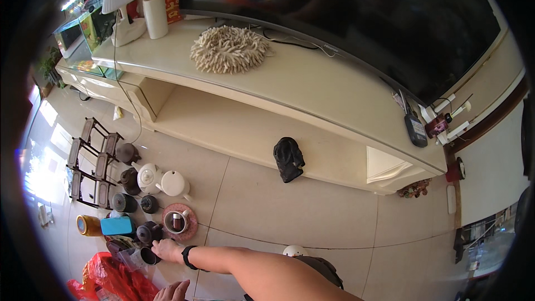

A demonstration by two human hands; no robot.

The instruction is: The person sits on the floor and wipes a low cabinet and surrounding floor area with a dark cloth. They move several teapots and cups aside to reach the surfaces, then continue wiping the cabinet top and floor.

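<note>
My right hand (167, 251), with a black wristband, reaches across to the left. Its fingertips are at a dark cup (149, 256) and just below a dark teapot (148, 233); whether they grip either is unclear. My left hand (172, 291) shows only partly at the bottom edge, beside a red plastic bag (115, 276). Around them on the tiles stand a white cup on a pink saucer (191, 222), a blue box (116, 226), a white teapot (149, 177), a white lidded pot (174, 183), several dark pots and a yellow-brown jar (88, 225).
A dark wooden display rack (100, 165) stands left of the pots. A long cream TV cabinet (292, 92) crosses ahead, bearing a lamp (125, 8), a shaggy beige cushion-like item (230, 50) and a large television (355, 16). A black cloth-like item (288, 159) lies at its lower shelf.
</note>
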